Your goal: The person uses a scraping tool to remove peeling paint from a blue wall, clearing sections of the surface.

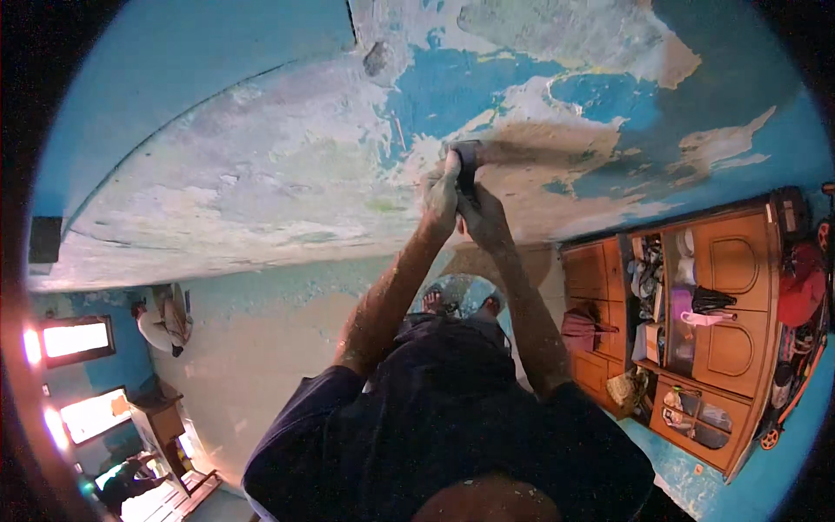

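In front of me is a wall (252, 178) with patchy blue paint and wide pale areas where the paint is gone. Both arms reach up to it, with the hands close together. My left hand (442, 193) is closed round a dark, flat-looking tool (467, 161), its thumb laid along it. Just below and to the right, my right hand (484, 216) closes on the lower part of the same tool. The upper end is at the wall surface, between a blue patch and a bare one. Its exact kind is hard to make out, as fingers hide much of it.
A wooden cabinet (720, 296) with cluttered shelves and bags on its doors stands to the right. Beside it lies an orange-and-black wheeled item (796, 383). Bright windows (76, 337) and a wooden piece of furniture (156, 426) are at the left. Pale flooring (252, 348) spreads below.
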Demonstrator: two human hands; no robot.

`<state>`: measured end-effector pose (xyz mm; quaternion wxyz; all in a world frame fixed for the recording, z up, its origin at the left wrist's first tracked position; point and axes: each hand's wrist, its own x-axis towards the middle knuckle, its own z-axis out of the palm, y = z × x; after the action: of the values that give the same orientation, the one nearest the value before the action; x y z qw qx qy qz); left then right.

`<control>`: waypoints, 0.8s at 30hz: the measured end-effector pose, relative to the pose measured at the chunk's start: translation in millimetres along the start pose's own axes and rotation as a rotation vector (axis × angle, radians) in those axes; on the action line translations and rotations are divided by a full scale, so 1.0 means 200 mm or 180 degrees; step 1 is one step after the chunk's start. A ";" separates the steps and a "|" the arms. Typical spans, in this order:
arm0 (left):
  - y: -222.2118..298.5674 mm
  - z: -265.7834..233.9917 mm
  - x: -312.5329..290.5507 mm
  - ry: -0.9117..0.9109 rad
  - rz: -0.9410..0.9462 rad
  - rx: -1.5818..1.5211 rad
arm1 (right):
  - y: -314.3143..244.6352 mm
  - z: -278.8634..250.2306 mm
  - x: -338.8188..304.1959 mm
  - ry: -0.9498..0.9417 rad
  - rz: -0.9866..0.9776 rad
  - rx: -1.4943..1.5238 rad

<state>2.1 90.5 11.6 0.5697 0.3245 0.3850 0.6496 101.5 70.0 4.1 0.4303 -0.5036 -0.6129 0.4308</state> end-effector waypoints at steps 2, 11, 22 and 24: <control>-0.07 0.02 0.01 -0.0069 -0.0176 -0.0267 | 0.10 -0.13 -0.11 -0.0526 0.0642 0.0555; -0.19 0.13 -0.03 -0.0601 -0.0649 -0.1238 | 0.06 -0.42 -0.10 -0.0082 -0.0285 -0.0646; 0.10 0.02 0.02 -0.0045 0.0559 -0.0826 | -0.22 -0.25 0.04 -0.0065 -0.1150 -0.1543; 0.19 0.01 -0.02 -0.0150 0.0495 -0.0961 | -0.25 -0.19 0.02 -0.0012 -0.1424 -0.1456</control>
<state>-13.5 85.4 45.2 0.5689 0.2792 0.2433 0.7343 124.9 72.1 63.0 0.3889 -0.4393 -0.7902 0.1774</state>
